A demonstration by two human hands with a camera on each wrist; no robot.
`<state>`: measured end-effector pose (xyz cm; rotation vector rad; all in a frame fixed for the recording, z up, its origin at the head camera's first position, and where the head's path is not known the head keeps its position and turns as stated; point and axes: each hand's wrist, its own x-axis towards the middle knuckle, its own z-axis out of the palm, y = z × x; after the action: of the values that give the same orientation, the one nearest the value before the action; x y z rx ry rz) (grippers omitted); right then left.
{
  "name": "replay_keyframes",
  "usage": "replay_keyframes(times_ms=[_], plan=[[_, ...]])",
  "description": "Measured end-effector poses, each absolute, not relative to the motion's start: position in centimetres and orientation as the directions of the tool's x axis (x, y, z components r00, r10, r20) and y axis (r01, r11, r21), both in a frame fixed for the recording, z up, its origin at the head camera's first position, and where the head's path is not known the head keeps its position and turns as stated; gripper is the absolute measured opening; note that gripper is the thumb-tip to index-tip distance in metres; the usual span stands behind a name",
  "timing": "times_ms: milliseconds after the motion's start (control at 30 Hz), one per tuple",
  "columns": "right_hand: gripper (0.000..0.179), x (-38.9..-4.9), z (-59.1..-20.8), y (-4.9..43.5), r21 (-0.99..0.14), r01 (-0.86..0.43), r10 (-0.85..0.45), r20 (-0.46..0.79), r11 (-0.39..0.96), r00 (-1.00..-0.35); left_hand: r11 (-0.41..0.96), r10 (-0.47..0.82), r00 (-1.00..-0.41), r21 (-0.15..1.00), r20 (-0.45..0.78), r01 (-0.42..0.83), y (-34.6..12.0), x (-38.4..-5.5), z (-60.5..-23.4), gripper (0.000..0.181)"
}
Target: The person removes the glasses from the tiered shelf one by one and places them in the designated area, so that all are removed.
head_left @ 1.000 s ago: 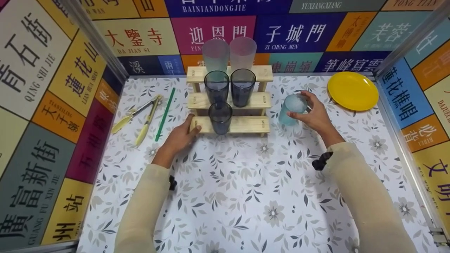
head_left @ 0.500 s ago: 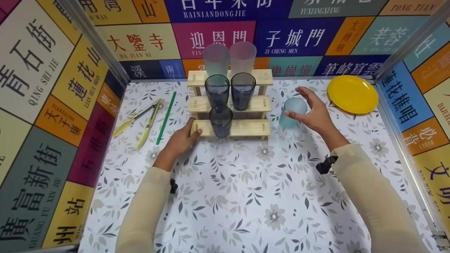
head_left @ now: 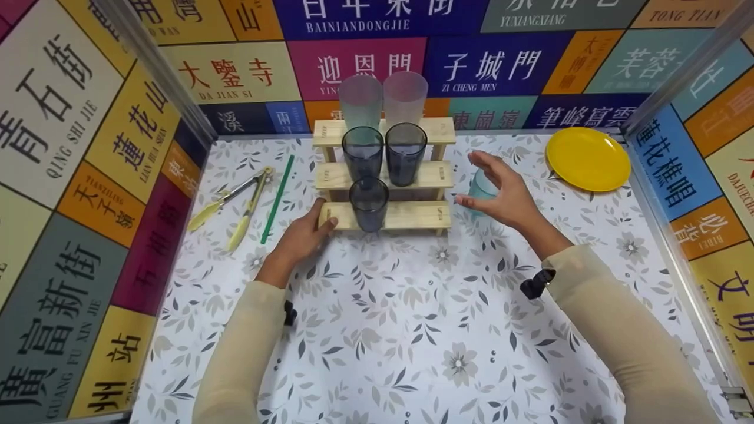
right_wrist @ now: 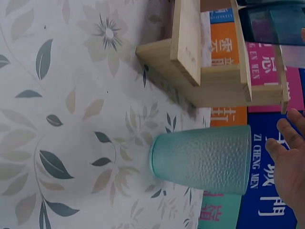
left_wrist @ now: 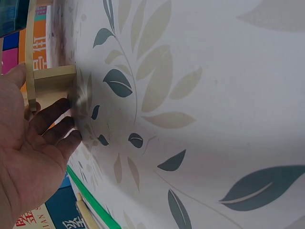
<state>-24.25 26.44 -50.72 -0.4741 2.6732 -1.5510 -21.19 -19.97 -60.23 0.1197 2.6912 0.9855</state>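
Observation:
A three-step wooden rack (head_left: 419,215) stands upright on the table. My left hand (head_left: 299,240) grips the left end of its lowest step, thumb on top and the other fingers past the board's edge. One dark grey tumbler (head_left: 369,213) is on the lowest step; two more, the left one (head_left: 361,160) and the right one (head_left: 405,162), are on the middle step. Right of the rack, a pale teal tumbler (right_wrist: 202,160) stands on the table, partly hidden in the head view by my right hand (head_left: 508,199). That hand's fingers are spread above the rim, apart from it in the right wrist view.
Two frosted tumblers, a left one (head_left: 360,105) and a right one (head_left: 406,100), stand on the top step. A yellow plate (head_left: 588,159) lies at the back right. To the left lie yellow-handled tongs (head_left: 240,224) and a green straw (head_left: 278,199). Printed panels wall the table.
My right hand has let go of the teal tumbler, then moved left over it with fingers spread. The left hand keeps its grip on the rack.

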Motion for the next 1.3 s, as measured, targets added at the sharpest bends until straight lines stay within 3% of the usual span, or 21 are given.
replay_keyframes(times_ms=[933,1300], plan=[[0.092,-22.4,-51.9,19.7,-0.919,-0.278,-0.427,0.139,0.281,-0.894,0.754,0.164,-0.958,0.656,-0.235,-0.032,-20.1,-21.0,-60.3,0.087],[0.093,-21.9,-52.8,16.3,-0.906,-0.299,-0.47,0.131,0.301,-0.873,0.757,0.162,-0.96,0.653,-0.23,-0.028,-20.1,-21.0,-60.4,0.086]])
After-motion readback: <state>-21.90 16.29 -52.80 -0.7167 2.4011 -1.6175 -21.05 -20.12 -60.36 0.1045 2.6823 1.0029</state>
